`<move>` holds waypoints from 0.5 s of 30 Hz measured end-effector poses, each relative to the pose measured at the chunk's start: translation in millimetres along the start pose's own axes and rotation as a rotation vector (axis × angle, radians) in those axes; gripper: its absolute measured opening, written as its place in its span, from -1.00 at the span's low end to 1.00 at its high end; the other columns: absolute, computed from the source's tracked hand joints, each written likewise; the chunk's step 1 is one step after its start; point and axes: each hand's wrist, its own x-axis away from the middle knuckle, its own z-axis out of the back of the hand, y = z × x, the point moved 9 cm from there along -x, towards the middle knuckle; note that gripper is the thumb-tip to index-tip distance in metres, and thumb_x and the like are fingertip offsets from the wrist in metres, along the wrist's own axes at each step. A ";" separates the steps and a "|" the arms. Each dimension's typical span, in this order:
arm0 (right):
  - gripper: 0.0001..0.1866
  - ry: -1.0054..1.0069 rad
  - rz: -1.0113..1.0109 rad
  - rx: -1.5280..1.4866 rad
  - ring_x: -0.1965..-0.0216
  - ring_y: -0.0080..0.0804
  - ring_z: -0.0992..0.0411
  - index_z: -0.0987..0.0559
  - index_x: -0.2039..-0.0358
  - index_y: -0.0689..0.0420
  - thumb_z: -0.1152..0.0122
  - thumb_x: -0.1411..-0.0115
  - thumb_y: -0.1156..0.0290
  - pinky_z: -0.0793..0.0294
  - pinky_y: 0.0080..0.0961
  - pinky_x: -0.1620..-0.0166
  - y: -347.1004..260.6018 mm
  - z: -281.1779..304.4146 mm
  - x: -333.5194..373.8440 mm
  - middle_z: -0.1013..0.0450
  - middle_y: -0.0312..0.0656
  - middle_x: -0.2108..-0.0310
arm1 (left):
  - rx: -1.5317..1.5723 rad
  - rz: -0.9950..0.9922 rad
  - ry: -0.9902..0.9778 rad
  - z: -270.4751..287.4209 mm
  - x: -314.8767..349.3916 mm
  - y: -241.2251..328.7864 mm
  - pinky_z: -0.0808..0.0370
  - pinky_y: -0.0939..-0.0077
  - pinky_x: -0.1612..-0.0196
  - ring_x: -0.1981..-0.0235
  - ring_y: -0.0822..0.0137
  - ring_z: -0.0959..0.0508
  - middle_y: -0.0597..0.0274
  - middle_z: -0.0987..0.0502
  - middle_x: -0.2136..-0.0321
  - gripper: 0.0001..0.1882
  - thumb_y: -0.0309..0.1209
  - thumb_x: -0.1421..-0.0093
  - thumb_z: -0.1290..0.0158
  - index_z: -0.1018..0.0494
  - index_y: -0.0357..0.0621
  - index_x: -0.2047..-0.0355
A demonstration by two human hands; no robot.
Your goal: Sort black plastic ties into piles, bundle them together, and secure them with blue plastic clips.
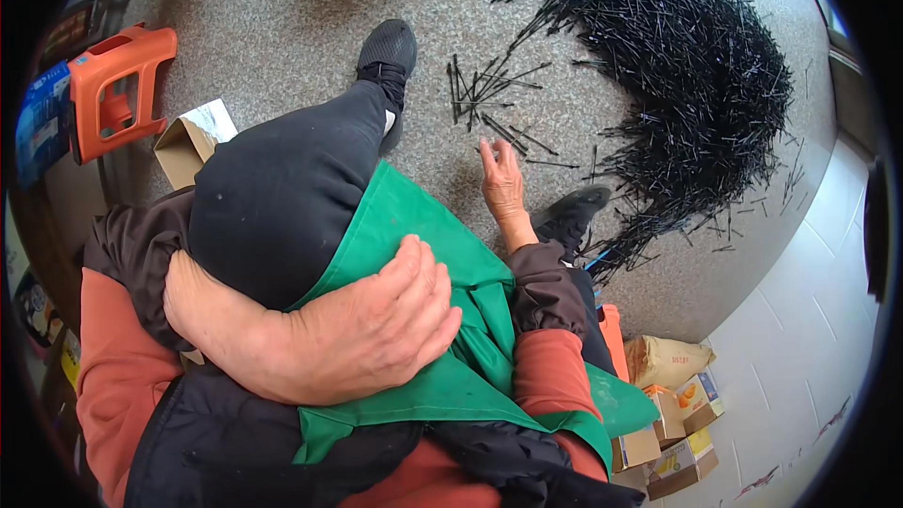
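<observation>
My left hand (381,325) lies across my lap over a green apron (470,310), its fingers curled in and close together. The palm side is hidden, so anything it holds cannot be seen. My right hand (501,179) reaches down towards the floor, its bent fingers a little apart. Just beyond those fingertips lie a few thin black sticks (505,132) with thicker ends. A small loose scatter of the same sticks (484,89) spreads farther out. To the right rises a large, dense pile of black sticks (687,66).
My shoes (388,52) flank the scattered sticks on the speckled floor (273,19). An orange plastic stool (122,85) and an opened cardboard box (193,141) stand at left. At lower right are a brown sack (666,360) and several small cartons (682,461) beside a white-tiled surface (776,339).
</observation>
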 end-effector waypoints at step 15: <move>-0.86 0.136 -0.389 -0.225 0.42 -0.21 -0.39 -0.46 0.40 0.20 -0.06 0.03 0.52 -0.37 -0.38 0.37 42.1 -20.0 32.4 -0.39 -0.12 0.48 | 0.009 0.034 -0.024 2.2 0.6 -1.7 -0.30 0.13 0.02 0.19 0.01 -0.44 -0.04 -0.42 0.23 -0.62 -0.29 -0.03 0.18 -0.38 -0.15 0.15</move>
